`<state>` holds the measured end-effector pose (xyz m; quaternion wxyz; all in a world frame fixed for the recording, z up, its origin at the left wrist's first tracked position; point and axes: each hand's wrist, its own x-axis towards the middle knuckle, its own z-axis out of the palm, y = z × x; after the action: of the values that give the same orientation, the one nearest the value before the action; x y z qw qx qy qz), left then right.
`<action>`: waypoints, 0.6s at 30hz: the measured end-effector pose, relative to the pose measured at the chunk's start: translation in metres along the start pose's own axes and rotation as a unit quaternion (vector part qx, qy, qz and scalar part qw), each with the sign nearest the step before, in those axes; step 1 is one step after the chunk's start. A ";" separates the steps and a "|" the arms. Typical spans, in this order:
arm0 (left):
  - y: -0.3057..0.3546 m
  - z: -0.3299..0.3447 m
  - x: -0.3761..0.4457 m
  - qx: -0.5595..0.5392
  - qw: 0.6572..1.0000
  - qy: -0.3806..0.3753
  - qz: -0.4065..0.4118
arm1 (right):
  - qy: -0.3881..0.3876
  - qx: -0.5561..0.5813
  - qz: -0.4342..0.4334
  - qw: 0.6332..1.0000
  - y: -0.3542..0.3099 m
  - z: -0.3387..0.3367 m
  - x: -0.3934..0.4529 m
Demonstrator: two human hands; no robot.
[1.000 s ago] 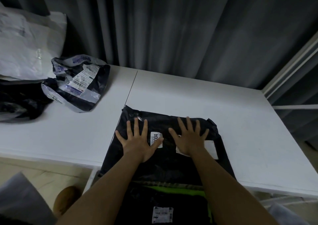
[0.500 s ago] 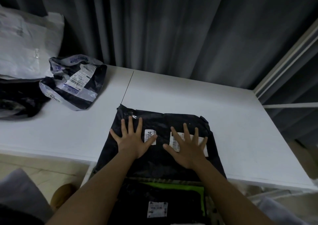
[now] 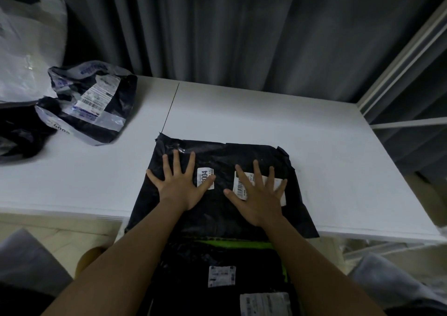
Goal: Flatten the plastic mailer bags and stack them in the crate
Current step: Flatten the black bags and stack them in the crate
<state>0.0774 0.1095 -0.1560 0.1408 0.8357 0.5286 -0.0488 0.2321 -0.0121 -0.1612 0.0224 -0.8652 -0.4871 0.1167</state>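
A black mailer bag (image 3: 217, 209) with white labels lies flat on the white table (image 3: 326, 146), its near edge hanging over the front. My left hand (image 3: 180, 184) presses on its left half with fingers spread straight. My right hand (image 3: 257, 196) presses on the right half, over a barcode label. Below the table edge, a crate with a green rim (image 3: 237, 244) holds black mailer bags (image 3: 222, 277) with labels. A crumpled black and grey mailer bag (image 3: 89, 103) lies at the table's left.
More bags, white (image 3: 26, 57) and black (image 3: 17, 132), are piled at the far left. Grey curtains (image 3: 242, 30) hang behind the table. A white frame (image 3: 399, 74) stands at the right. A wide bare stretch of tabletop lies right of the flat bag.
Both hands have slid slightly toward me and outward over the bag; the right hand now uncovers more of the barcode label. The bag stays in place.
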 end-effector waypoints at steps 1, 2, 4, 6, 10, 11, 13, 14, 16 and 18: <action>0.001 -0.001 0.001 -0.002 1.000 -0.009 -0.002 | 0.002 -0.003 0.000 1.000 0.000 0.000 0.000; 0.001 -0.004 0.001 -0.006 1.000 -0.022 -0.006 | 0.003 -0.007 0.000 1.000 0.000 -0.001 -0.002; 0.001 -0.011 -0.001 -0.028 0.999 -0.045 -0.008 | -0.001 -0.011 -0.001 1.000 0.000 -0.002 -0.003; 0.000 -0.015 -0.010 -0.039 0.998 -0.035 0.023 | -0.005 -0.013 0.000 1.000 -0.001 -0.003 -0.003; -0.002 -0.003 -0.043 0.011 0.992 0.001 0.124 | -0.003 -0.012 0.006 1.000 -0.001 -0.003 0.001; -0.003 0.003 -0.048 0.022 0.991 0.004 0.133 | -0.006 -0.011 0.006 1.000 -0.001 -0.003 0.000; -0.006 0.013 -0.051 0.025 0.991 0.019 0.133 | -0.009 -0.008 0.006 1.000 -0.002 -0.003 -0.002; -0.007 0.016 -0.051 0.027 0.991 0.029 0.131 | -0.007 -0.007 0.004 1.000 -0.002 -0.004 -0.004; -0.007 0.020 -0.049 0.038 0.990 0.046 0.130 | 0.008 -0.012 -0.009 1.000 0.001 -0.008 -0.007; -0.008 0.023 -0.048 0.046 0.989 0.051 0.131 | 0.029 -0.025 -0.025 0.999 0.006 -0.008 -0.016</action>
<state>0.0513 0.0646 -0.1684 0.0802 0.9048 0.4181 -0.0120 0.2308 -0.0282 -0.1511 0.0173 -0.8559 -0.5109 0.0786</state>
